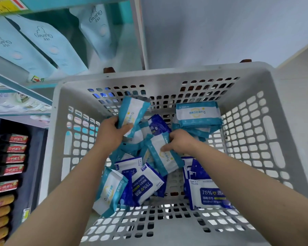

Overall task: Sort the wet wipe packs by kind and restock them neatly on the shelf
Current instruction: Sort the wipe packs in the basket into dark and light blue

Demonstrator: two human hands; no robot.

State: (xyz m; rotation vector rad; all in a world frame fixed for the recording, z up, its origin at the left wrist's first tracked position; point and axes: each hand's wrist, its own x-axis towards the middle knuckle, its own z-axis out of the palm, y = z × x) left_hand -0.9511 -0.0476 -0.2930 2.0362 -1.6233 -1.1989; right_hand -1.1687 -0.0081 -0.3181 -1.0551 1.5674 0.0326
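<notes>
Inside the perforated plastic basket, each hand's grip clasps a glossy teal pack: left hand, right hand.

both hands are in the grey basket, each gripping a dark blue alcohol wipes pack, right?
Not quite. In the head view the left hand and right hand are in the grey basket, but each grips a teal-and-white pack, not dark blue alcohol wipes packs.

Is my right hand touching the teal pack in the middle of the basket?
Touching. The head view shows the right hand with its fingers laid on the teal pack's white face and curled over its upper edge.
</notes>
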